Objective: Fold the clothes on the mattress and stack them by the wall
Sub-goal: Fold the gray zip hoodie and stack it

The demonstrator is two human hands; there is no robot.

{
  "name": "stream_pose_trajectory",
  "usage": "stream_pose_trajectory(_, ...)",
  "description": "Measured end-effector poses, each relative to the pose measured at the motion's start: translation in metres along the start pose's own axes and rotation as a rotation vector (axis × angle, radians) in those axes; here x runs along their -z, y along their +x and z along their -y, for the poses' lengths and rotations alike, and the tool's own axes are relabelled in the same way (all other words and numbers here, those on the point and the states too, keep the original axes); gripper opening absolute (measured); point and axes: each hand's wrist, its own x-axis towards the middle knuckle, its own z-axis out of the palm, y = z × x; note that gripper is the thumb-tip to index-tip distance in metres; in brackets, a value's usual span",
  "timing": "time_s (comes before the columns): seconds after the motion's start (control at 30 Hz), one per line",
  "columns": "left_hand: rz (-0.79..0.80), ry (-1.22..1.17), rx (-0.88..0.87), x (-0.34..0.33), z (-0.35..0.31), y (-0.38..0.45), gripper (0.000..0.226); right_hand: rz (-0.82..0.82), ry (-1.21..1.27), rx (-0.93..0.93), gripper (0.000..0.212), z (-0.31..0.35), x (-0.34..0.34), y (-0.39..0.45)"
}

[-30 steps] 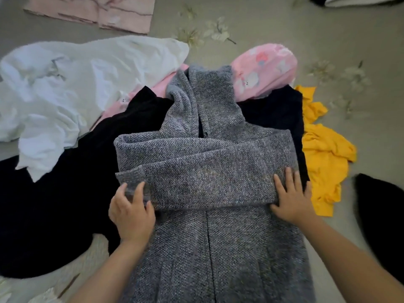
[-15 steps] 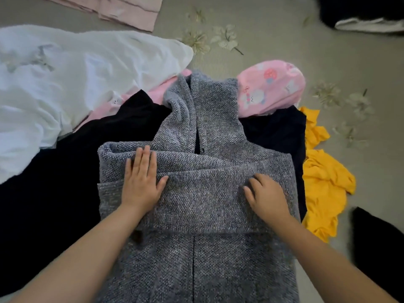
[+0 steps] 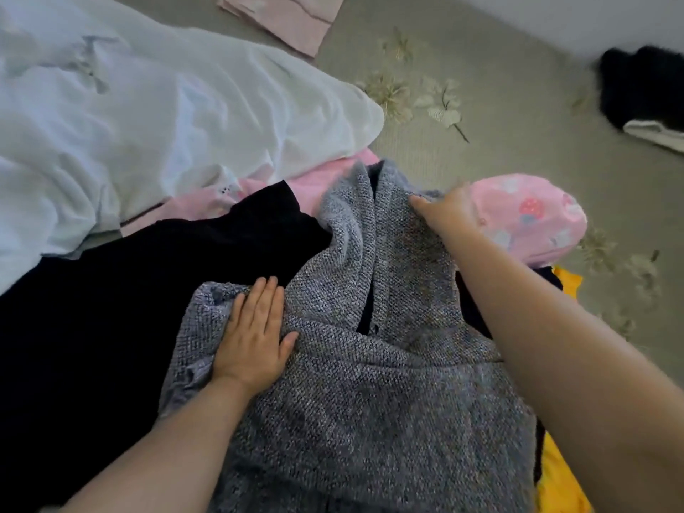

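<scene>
A grey knit hooded coat [image 3: 370,383] lies in front of me with its sleeves folded across the body and its hood pointing away. My left hand [image 3: 255,335] presses flat on the coat's left shoulder, fingers straight. My right hand [image 3: 448,212] reaches far forward and holds the top edge of the hood; it is blurred, and its fingertips are hidden in the fabric. Under the coat lies a black garment [image 3: 111,309], with pink printed clothing [image 3: 529,220] beyond the hood.
A white garment [image 3: 148,116] spreads at the left. A yellow garment [image 3: 562,486] pokes out at the right under my forearm. A folded pale pink piece [image 3: 292,20] and a black-and-white item [image 3: 644,94] lie near the wall on the flowered mattress [image 3: 499,116].
My right hand left the folded sleeves and reached forward to the hood's top. My left hand stayed flat on the left shoulder. The view moved closer and tilted toward the wall.
</scene>
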Motion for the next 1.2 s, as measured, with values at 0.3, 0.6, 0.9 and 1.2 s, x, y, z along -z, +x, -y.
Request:
stream_pose_trajectory(0.3,-0.144,0.078,0.060,-0.003,0.007,0.005,0.085,0.399,0.653,0.381,0.053,-0.035,0.025,-0.070)
stream_pose_trajectory(0.6,-0.273,-0.456,-0.003,0.033,0.001,-0.039,0.049,0.842,-0.101,0.670,0.053,-0.188,0.049,-0.184)
stream_pose_trajectory(0.9,0.164,-0.006,-0.505,0.001,-0.081,-0.153,0.057,0.447,-0.447,0.690,0.052,-0.277,-0.022,-0.259)
stream_pose_trajectory(1.2,0.317,0.165,-0.165,-0.054,-0.082,-0.200,0.059,0.558,-0.438,0.566,0.060,-0.304,-0.048,-0.301)
